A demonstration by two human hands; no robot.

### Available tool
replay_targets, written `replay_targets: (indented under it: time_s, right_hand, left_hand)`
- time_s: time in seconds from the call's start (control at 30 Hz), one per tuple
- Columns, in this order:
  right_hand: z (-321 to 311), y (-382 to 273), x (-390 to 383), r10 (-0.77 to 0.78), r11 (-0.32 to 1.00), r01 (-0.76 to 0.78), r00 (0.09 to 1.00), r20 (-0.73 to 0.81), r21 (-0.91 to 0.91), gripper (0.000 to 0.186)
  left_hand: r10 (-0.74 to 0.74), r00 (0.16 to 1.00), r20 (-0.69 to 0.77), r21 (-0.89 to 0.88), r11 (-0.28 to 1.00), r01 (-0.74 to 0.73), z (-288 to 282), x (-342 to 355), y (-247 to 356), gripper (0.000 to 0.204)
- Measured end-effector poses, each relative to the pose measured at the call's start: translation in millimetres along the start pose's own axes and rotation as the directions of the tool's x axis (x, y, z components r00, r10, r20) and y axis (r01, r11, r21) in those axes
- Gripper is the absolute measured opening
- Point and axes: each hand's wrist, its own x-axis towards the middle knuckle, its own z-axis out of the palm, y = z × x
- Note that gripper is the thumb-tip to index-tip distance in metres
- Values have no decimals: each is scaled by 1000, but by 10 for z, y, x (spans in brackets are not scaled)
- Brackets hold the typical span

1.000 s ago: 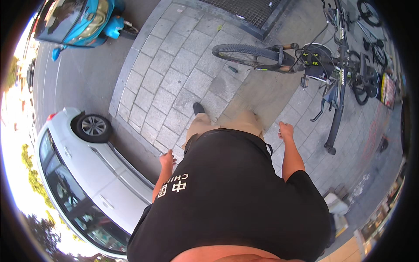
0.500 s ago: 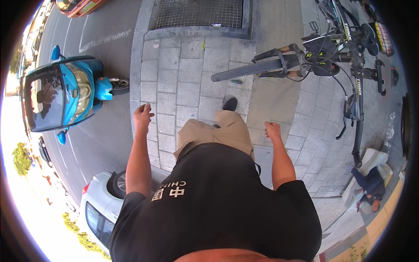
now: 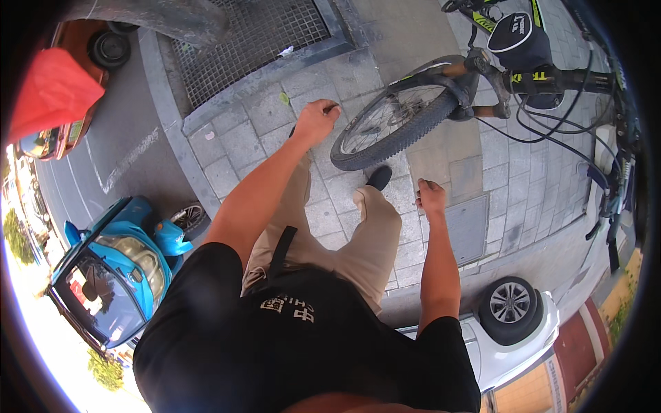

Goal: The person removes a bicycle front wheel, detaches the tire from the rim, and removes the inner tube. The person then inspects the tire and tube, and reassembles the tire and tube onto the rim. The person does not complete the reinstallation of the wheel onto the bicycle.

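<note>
My left hand [image 3: 318,124] is raised forward over the paving, its fingers loosely curled in, and nothing shows in it. Just to its right and slightly nearer me is the front wheel of a bicycle [image 3: 412,138], a gap away from the hand. On my right side, my right hand [image 3: 432,197] hangs lower, fingers curled closed with nothing visible inside. It is nearest the bicycle wheel too, without touching it. Below my black T-shirt my beige trousers [image 3: 377,230] show, one dark shoe [image 3: 379,177] on the paving.
The bicycle's frame carries a dark bag [image 3: 518,43]. A metal grate [image 3: 241,51] lies far left, a thick grey trunk or pole [image 3: 182,20] beside it. A blue scooter [image 3: 131,265] and red cloth [image 3: 51,93] are left. A white car [image 3: 511,347] stands near right.
My left hand has swung forward and right. My body and view have turned, bringing the bicycle wheel closer. A white car now appears on the right; the seated person there is out of view.
</note>
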Motion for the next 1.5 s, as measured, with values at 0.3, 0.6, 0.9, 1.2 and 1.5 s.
replay_targets:
  time_s: [0.3,0.6,0.9,1.2,1.5]
  right_hand:
    - [1168,509,1541,-238,927,288,947,-218,241,45]
    - [1306,180,2256,-640,765,644,756,-137,-20,47]
    - [1167,158,2709,-833,550,816,551,-45,-176,33]
    - [948,-5,2856,-902,430,671,351,-252,-604,25]
    - [1122,162,2267,-844,535,789,482,-235,-301,31]
  left_hand:
    - [276,921,274,79,948,-308,1151,1697,-611,39]
    - [427,786,448,-154,902,-402,1701,2503,-1076,39]
    - [521,741,423,160,762,-627,1708,2734,-950,49]
    - [497,762,415,115,803,-585,1741,2537,-901,39]
    - [497,742,449,152,776,-612,1736,2378,-779,41]
